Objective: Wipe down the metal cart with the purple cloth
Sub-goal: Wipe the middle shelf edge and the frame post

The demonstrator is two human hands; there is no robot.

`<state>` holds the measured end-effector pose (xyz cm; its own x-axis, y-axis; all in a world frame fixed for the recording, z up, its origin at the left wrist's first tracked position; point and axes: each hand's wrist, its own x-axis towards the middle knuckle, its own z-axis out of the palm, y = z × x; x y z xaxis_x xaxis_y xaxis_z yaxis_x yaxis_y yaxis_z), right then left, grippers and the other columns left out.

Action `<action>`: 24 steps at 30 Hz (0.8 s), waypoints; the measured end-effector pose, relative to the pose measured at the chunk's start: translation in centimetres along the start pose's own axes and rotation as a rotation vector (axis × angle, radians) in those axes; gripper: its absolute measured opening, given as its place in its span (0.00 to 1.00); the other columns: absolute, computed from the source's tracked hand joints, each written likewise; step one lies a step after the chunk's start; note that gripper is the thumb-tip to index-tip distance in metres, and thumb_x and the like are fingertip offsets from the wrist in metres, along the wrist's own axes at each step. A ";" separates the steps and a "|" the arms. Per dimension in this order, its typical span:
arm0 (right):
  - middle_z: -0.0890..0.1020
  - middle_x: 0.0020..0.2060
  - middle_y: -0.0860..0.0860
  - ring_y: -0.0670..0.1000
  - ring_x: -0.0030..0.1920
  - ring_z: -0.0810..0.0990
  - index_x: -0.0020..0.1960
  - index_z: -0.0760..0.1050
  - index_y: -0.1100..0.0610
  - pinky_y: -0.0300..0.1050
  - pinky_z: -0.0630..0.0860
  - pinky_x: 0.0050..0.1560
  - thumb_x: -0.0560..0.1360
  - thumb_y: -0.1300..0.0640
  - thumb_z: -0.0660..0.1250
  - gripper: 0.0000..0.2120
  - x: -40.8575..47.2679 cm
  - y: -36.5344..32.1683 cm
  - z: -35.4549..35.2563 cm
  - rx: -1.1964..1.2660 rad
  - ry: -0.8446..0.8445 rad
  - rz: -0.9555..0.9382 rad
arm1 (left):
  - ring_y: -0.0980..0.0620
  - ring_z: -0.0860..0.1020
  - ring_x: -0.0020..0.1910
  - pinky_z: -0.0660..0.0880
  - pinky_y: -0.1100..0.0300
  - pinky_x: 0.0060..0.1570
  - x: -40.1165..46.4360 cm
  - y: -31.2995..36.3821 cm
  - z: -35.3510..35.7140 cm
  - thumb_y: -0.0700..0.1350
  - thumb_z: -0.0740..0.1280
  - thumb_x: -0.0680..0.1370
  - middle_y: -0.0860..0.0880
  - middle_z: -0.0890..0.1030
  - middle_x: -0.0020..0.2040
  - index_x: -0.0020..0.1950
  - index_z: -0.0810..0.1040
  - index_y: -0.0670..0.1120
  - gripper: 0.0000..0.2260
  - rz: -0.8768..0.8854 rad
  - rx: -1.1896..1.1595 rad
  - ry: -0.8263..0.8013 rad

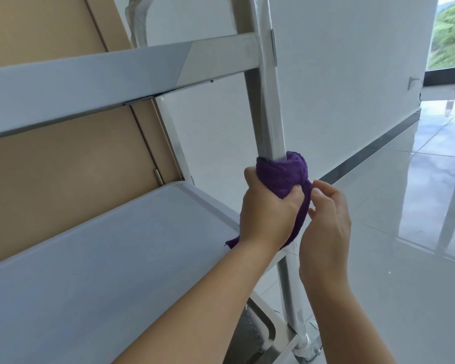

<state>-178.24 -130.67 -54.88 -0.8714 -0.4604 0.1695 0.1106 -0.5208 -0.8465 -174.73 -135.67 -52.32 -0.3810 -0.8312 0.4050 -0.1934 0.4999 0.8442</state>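
Now wiping the cart (111, 258) post (269, 127): cloth (281, 177) wrapped round it just above the middle shelf, gripped by left hand (268, 214). Right hand (326, 219) beside it, fingers loose, touching the hanging tail. Next, probably: slide along the post, keeping the wrap snug.

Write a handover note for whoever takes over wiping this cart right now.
Left hand: grips the purple cloth, wrapped round the cart's front upright post just above the middle shelf.
Right hand: fingers at the cloth's hanging tail; grip unclear.
Done: cannot tell which surfaces are wiped.
Left: finish the post, then shelves and top rail.
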 end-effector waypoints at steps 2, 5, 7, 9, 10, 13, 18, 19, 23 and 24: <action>0.78 0.44 0.44 0.34 0.40 0.77 0.55 0.75 0.57 0.23 0.69 0.36 0.79 0.60 0.56 0.10 0.2 -0.1 -0.3 -0.010 -0.003 0.030 | 0.53 0.79 0.43 0.78 0.51 0.46 -0.2 -0.5 -0.4 0.52 0.71 0.71 0.54 0.78 0.42 0.55 0.63 0.51 0.20 -0.022 0.122 -0.057; 0.79 0.35 0.44 0.36 0.31 0.75 0.44 0.77 0.56 0.25 0.68 0.29 0.78 0.61 0.57 0.10 0.2 -0.5 -0.8 -0.121 -0.116 0.107 | 0.53 0.79 0.42 0.78 0.52 0.46 -0.4 -1.0 -1.3 0.55 0.71 0.70 0.54 0.79 0.43 0.57 0.63 0.49 0.23 -0.044 0.306 -0.175; 0.74 0.27 0.46 0.41 0.28 0.71 0.34 0.73 0.59 0.30 0.67 0.28 0.77 0.60 0.58 0.13 0.2 -0.4 -1.1 -0.217 -0.173 0.164 | 0.52 0.79 0.45 0.76 0.54 0.48 -0.6 -1.4 -1.8 0.55 0.71 0.70 0.53 0.79 0.46 0.59 0.62 0.49 0.25 -0.058 0.457 -0.271; 0.74 0.29 0.56 0.46 0.33 0.70 0.36 0.71 0.66 0.38 0.66 0.32 0.76 0.58 0.57 0.14 0.2 -0.3 -1.5 -0.276 -0.214 0.189 | 0.50 0.78 0.48 0.75 0.54 0.48 -0.7 -1.5 -2.2 0.56 0.71 0.69 0.51 0.78 0.49 0.60 0.62 0.48 0.27 -0.078 0.563 -0.325; 0.77 0.36 0.61 0.49 0.36 0.72 0.41 0.73 0.68 0.43 0.67 0.36 0.75 0.56 0.57 0.15 0.1 -0.3 -1.7 -0.305 -0.233 0.191 | 0.49 0.77 0.49 0.75 0.54 0.48 -0.8 -1.4 -2.4 0.56 0.71 0.69 0.50 0.78 0.50 0.60 0.62 0.48 0.27 -0.086 0.594 -0.342; 0.78 0.46 0.60 0.56 0.43 0.77 0.49 0.74 0.69 0.48 0.73 0.47 0.76 0.56 0.57 0.15 0.0 -0.8 -2.2 -0.385 -0.206 0.190 | 0.48 0.76 0.49 0.74 0.54 0.48 -0.9 -1.0 -3.1 0.54 0.71 0.68 0.49 0.76 0.50 0.60 0.61 0.47 0.27 -0.077 0.711 -0.425; 0.78 0.50 0.50 0.44 0.45 0.74 0.55 0.75 0.58 0.38 0.68 0.41 0.77 0.57 0.59 0.11 -0.4 -0.6 -2.3 -0.469 -0.169 0.062 | 0.48 0.71 0.51 0.72 0.52 0.53 -1.7 -0.7 -4.3 0.52 0.70 0.69 0.50 0.69 0.47 0.58 0.63 0.48 0.24 -0.010 0.878 -0.560; 0.78 0.52 0.49 0.44 0.47 0.74 0.57 0.74 0.58 0.37 0.68 0.42 0.76 0.57 0.59 0.12 -0.5 -0.4 -2.2 -0.480 -0.166 0.051 | 0.49 0.69 0.50 0.71 0.53 0.53 -1.9 -0.5 -4.6 0.51 0.69 0.70 0.51 0.68 0.45 0.58 0.63 0.47 0.23 0.005 0.913 -0.580; 0.77 0.55 0.48 0.47 0.53 0.74 0.60 0.72 0.56 0.40 0.68 0.47 0.76 0.59 0.60 0.13 -1.3 -0.1 -2.0 -0.487 -0.172 0.001 | 0.48 0.67 0.47 0.65 0.55 0.48 -2.3 -0.5 -5.3 0.49 0.68 0.71 0.47 0.69 0.47 0.59 0.62 0.43 0.22 0.126 1.109 -0.708; 0.76 0.55 0.48 0.46 0.52 0.74 0.60 0.72 0.56 0.39 0.67 0.47 0.76 0.59 0.61 0.13 -1.4 0.0 -1.9 -0.494 -0.173 -0.016 | 0.48 0.66 0.47 0.64 0.56 0.47 -2.3 -0.6 -5.4 0.49 0.68 0.70 0.47 0.68 0.48 0.59 0.62 0.43 0.23 0.150 1.144 -0.745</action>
<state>-177.93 -128.68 -56.12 -0.7747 -0.5889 0.2303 -0.1778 -0.1467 -0.9731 -168.84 -135.39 -51.87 -0.7845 -0.6078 -0.1231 -0.6002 0.7941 -0.0956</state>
